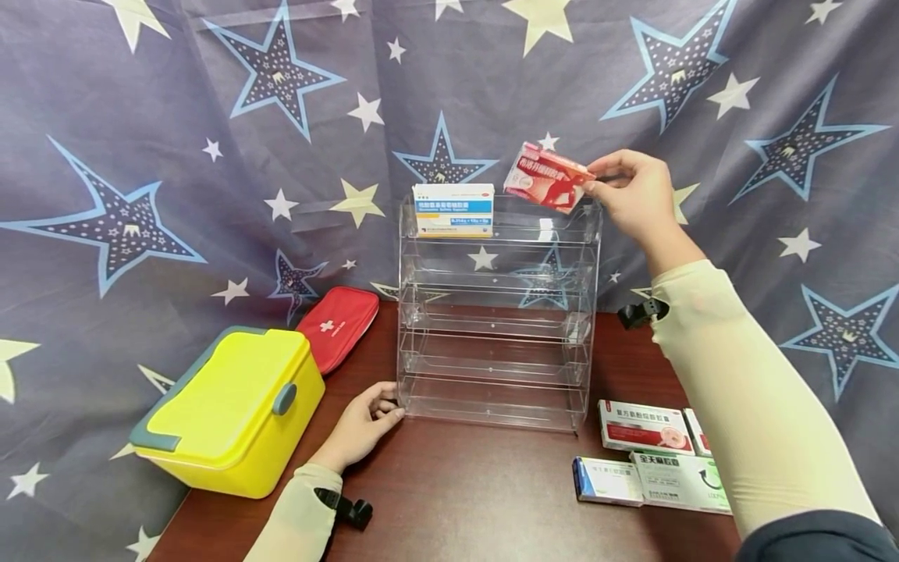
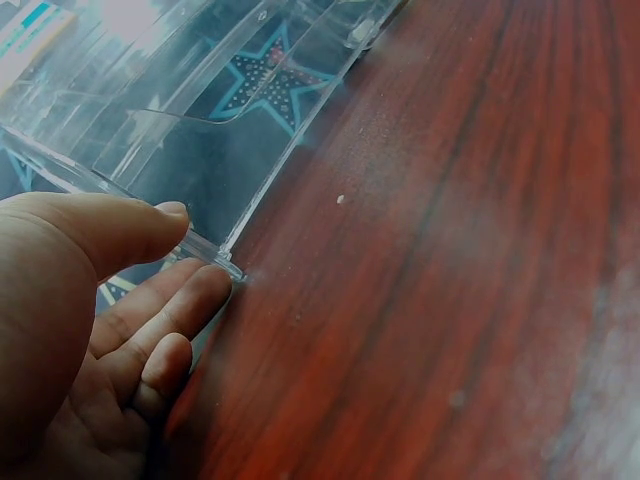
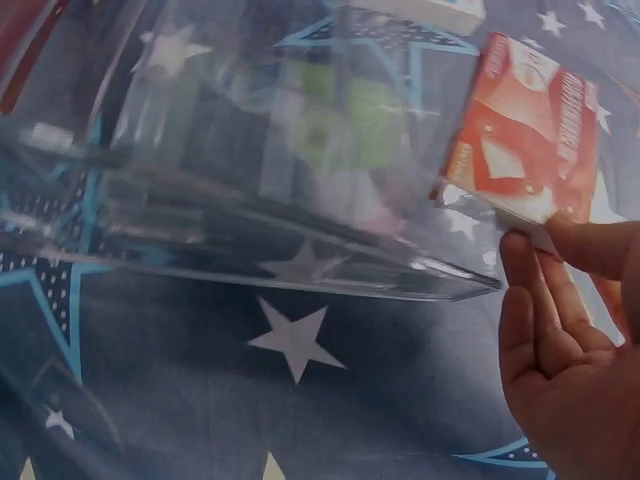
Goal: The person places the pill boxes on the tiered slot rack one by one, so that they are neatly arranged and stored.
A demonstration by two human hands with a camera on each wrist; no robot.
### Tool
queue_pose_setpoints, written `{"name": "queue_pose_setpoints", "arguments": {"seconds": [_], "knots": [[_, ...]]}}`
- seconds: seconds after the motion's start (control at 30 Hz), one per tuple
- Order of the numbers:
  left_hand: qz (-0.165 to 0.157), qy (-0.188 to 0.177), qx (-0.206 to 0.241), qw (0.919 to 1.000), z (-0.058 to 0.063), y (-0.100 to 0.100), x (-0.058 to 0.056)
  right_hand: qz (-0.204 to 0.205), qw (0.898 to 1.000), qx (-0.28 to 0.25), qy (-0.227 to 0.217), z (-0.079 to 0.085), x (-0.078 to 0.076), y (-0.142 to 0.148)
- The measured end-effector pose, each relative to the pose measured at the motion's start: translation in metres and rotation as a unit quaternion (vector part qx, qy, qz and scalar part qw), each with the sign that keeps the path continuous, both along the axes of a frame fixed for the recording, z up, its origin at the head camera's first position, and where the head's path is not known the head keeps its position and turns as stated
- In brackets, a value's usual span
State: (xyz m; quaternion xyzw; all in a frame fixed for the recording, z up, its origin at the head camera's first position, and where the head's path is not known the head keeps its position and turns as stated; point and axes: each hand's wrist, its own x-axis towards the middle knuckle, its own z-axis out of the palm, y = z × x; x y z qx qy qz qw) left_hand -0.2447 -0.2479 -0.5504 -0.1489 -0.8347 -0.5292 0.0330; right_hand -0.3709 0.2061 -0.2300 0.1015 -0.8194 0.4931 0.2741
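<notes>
My right hand (image 1: 635, 191) pinches a red medicine box (image 1: 548, 178) by its right end, thumb against fingers. The box is tilted over the top right of a clear acrylic display rack (image 1: 492, 410) with several stepped tiers. In the right wrist view the red and orange box (image 3: 530, 125) stands out beyond the rack's side panel. A white, blue and orange medicine box (image 1: 454, 211) stands upright on the top tier at the left. Down at the rack's lower left corner, my left hand (image 1: 361, 425) holds the side edge between thumb and fingers.
Several medicine boxes, among them a white and red box (image 1: 646, 427), a blue and white box (image 1: 607, 480) and a green and white box (image 1: 677, 480), lie at the right. A yellow lidded case (image 1: 239, 406) and a red first-aid pouch (image 1: 340, 328) are at the left.
</notes>
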Motion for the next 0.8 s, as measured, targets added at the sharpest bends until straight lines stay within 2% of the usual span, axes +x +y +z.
{"name": "queue_pose_setpoints", "arguments": {"seconds": [0.1,0.37,0.8], "knots": [[0.002,-0.002,0.000,1.0000,0.000,0.001,0.000,-0.001,0.999,0.038,-0.010,-0.003,-0.002,-0.001],[0.003,-0.003,-0.004,1.0000,0.003,0.002,-0.001,0.012,0.995,0.094,-0.026,-0.010,0.001,-0.006],[-0.001,-0.012,-0.008,0.9999,0.002,0.000,0.001,0.018,0.992,0.119,-0.025,-0.021,-0.003,-0.012]]}}
